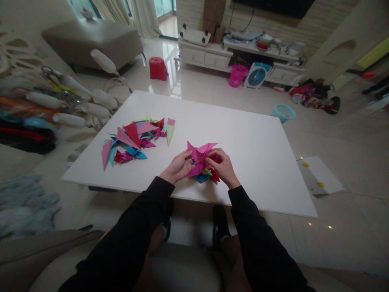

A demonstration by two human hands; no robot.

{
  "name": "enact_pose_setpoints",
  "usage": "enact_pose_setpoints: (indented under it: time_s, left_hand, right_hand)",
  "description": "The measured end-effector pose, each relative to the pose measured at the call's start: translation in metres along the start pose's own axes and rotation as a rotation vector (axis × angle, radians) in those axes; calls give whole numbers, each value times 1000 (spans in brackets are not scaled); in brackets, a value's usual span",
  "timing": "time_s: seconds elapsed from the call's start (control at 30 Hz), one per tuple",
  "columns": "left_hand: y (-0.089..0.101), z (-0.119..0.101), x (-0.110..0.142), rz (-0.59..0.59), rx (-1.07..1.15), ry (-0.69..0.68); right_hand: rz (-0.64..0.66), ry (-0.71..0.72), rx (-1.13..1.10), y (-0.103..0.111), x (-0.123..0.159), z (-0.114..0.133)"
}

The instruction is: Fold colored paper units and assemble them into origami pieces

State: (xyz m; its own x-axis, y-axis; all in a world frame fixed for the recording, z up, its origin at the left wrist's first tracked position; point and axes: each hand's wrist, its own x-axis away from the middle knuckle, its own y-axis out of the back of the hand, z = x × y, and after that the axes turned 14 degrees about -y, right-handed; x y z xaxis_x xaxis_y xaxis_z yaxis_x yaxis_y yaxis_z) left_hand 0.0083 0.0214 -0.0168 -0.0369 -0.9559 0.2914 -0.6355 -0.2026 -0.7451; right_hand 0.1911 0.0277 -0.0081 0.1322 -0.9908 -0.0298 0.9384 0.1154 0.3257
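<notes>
Between my two hands is a magenta folded paper piece (pixel 199 157) with pointed corners spreading outward. My left hand (pixel 180 165) is closed on its left edge. On the other side, the fingers of my right hand (pixel 223 165) pinch the same paper near its middle. Below the held piece, a small cluster of folded papers (pixel 203 177) in blue, green and red lies on the white table (pixel 252 162); the magenta paper and my hands partly cover it.
A larger pile of colourful folded papers (pixel 131 140) lies on the table's left side. On the floor beyond stand a red stool (pixel 158 69), a pink basket (pixel 238 76), a blue-and-white fan (pixel 257 76) and a light-blue basket (pixel 283 112). A white sheet (pixel 322 174) lies right of the table.
</notes>
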Motion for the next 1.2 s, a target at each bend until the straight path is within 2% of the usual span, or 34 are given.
enact_pose_setpoints:
  time_s: [0.6,0.83,1.07,1.2]
  left_hand:
    - [0,-1,-1,-6,-10,-49]
    - [-4,2,4,80,-175,-132]
    - [-7,6,4,-56,-300,-251]
    - [-6,7,2,-118,-363,-304]
  right_hand:
    - [-1,83,53,1,3,2]
    - [8,91,64,0,2,1]
    - [64,88,41,-1,4,1]
    - [37,69,23,-3,4,1]
